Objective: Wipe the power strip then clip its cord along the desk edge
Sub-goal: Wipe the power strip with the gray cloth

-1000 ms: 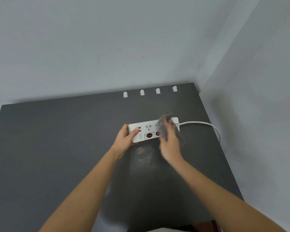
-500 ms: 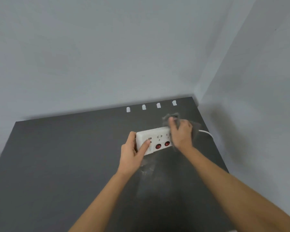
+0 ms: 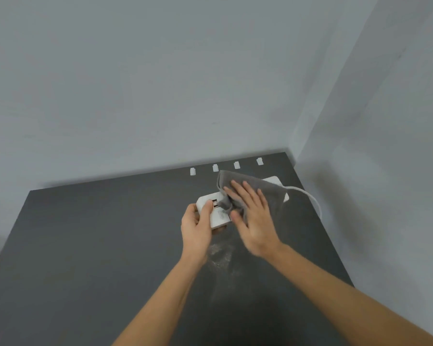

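A white power strip (image 3: 219, 217) lies on the dark desk (image 3: 85, 245), tilted a little. My left hand (image 3: 196, 227) grips its left end, thumb by the USB ports. A grey cloth (image 3: 268, 193) is spread over most of the strip, and my right hand (image 3: 254, 216) lies flat on it with fingers apart, pressing it down. The white cord (image 3: 308, 197) leaves the strip's right end and curves toward the desk's right edge. Several small white cord clips (image 3: 237, 165) sit in a row along the far desk edge.
Grey walls meet in a corner behind the desk's far right. A pale dusty smear (image 3: 220, 255) marks the desk surface just in front of the strip. The desk's right edge runs close to the side wall.
The cloth was bunched in my right hand at the strip's right end; now it lies unfolded across the strip under my flat hand. My left hand stays on the left end.
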{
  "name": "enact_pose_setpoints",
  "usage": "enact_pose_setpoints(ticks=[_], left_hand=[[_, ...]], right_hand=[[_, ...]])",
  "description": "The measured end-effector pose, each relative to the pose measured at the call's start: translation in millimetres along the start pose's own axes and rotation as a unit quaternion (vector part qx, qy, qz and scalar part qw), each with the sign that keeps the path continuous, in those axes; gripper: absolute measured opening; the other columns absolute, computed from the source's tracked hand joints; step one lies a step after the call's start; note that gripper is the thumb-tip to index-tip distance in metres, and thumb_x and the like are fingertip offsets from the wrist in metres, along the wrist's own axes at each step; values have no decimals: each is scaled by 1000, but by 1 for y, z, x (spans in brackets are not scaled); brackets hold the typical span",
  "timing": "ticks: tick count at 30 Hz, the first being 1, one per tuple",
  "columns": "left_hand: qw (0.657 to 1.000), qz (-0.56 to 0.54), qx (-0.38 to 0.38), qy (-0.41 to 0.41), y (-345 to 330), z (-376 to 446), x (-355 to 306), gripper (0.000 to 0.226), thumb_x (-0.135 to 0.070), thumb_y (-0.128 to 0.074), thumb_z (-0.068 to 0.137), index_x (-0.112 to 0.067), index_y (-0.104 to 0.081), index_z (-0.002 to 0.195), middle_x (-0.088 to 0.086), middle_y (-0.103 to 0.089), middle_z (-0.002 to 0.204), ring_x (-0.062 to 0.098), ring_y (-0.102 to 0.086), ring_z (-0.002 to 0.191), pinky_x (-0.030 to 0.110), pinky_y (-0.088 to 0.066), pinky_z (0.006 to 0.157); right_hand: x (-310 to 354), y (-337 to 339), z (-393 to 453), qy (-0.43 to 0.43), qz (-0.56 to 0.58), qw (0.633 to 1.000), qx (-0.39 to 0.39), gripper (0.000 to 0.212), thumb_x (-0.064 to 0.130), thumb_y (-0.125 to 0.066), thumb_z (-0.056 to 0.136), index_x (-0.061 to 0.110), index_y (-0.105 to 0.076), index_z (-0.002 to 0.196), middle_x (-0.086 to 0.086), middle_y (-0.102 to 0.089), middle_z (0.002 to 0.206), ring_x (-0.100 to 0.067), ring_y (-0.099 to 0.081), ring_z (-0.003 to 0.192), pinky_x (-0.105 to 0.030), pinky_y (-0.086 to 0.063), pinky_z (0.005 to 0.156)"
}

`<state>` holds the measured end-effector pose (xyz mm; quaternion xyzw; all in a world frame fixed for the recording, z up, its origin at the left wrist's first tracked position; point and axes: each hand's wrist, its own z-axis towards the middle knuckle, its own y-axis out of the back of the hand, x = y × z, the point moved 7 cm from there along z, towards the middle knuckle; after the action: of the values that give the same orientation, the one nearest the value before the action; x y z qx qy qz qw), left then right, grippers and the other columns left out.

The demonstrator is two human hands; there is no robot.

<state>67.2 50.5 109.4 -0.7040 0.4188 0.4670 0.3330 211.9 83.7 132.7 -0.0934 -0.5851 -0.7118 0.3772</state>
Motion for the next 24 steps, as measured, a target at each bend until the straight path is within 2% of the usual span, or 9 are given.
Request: enact_pose_setpoints(ticks=[4,7,9,13,14,17,18,21,24], left_hand=[[999,-28,-10,39,-4,-10,8,27,-24,-57,93,2,-56,97,13,-68,96,22,-69,83,35,-60,63],[995,-64,-8,70,-10,-10,11,36,-27,-55,94,7,-56,104,12,-66,88,21,-65,74,36,-56,66],[993,-82,-8,82,-5,-8,9,32,-26,-54,94,5,-58,102,13,-67,90,21,-66,73,34,-56,61],[993,-80,-1,84,-1,-6,6,26,-23,-53,95,2,-58,105,11,-70,98,21,-71,79,33,-60,60],[993,-73,1,88,-2,-7,5,28,-24,-54,95,2,-58,105,11,-70,96,22,-69,78,34,-59,61],[995,-48,18,86,0,-6,5,38,-29,-55,93,7,-59,106,18,-65,92,25,-64,77,33,-56,61],[996,-44,21,78,5,-6,3,38,-28,-54,94,8,-59,106,20,-66,93,26,-65,79,34,-57,61],[999,-21,33,29,16,-9,-10,30,-23,-55,94,5,-58,105,17,-71,102,28,-70,89,42,-61,68],[998,7,61,-22,14,-12,-29,23,-20,-55,94,1,-58,103,11,-75,98,27,-73,89,43,-61,68]], right_hand=[[-64,30,3,-211,-28,974,-77,62,61,-11,89,33,-36,139,4,-30,154,-17,-10,145,-51,-2,118],[7,2,-14,-33,-10,999,-1,51,53,-18,93,39,-32,140,10,-28,153,-13,-9,145,-45,4,118],[12,4,-18,47,-32,998,9,46,45,-26,94,39,-31,140,11,-30,152,-10,-11,144,-47,1,118],[-53,38,6,-178,-12,978,-111,51,50,-22,93,29,-36,138,1,-34,151,-21,-10,145,-60,-2,115],[-35,28,5,-147,-21,985,-90,50,48,-23,93,31,-36,138,1,-32,152,-23,-7,146,-59,0,116],[23,-4,-17,87,-86,992,26,47,42,-31,94,38,-32,140,8,-32,152,-17,-16,144,-48,-1,117],[18,4,-13,106,-93,990,29,46,42,-32,94,40,-33,139,8,-35,151,-17,-22,142,-46,-5,117],[-36,45,23,-48,-86,994,-57,39,44,-33,94,34,-50,128,0,-50,140,-23,-40,131,-43,-23,110],[-73,57,46,-214,-7,977,-24,42,48,-36,93,17,-64,98,-12,-70,102,-32,-60,98,-37,-42,84]])
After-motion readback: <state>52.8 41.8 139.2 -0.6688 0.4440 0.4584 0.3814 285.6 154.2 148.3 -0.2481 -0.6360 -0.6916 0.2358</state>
